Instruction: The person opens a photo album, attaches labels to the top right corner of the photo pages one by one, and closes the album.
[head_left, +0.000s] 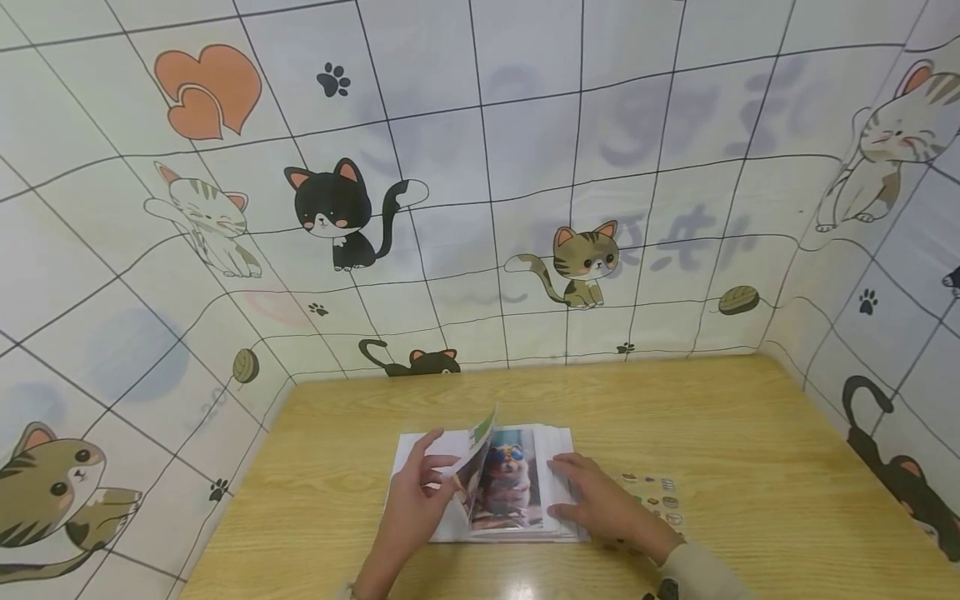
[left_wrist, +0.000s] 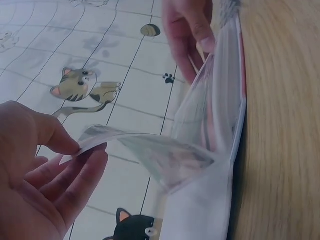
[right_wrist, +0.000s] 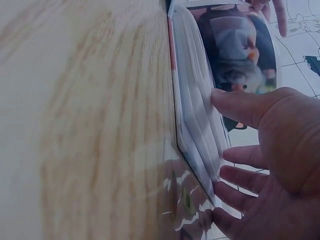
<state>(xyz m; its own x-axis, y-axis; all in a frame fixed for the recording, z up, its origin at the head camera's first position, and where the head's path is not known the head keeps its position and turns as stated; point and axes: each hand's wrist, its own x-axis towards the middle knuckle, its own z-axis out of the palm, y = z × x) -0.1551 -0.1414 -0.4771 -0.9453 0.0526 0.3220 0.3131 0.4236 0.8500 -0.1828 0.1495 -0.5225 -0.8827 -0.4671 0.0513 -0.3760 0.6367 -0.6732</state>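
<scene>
Your left hand [head_left: 412,502] pinches page [left_wrist: 167,156]; your right hand [head_left: 602,498] rests, fingers loose, on album [head_left: 513,492]. Page likely light, slick, bendy; hold outer edge.

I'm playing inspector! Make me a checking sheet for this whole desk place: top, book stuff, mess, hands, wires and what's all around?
Surface: wood-grain table, with a shiny glare near the head view's bottom edge.
Job's things: album lying open, one page lifted; a photo of an animal in sunglasses shows.
Clutter: sheet of little pictures, partly hidden by the right arm.
Left hand: pinches the lifted page between thumb and fingers.
Right hand: touches the album's right side, fingers spread.
Cables: nothing seen.
Surroundings: walls printed with cartoon cats.
</scene>
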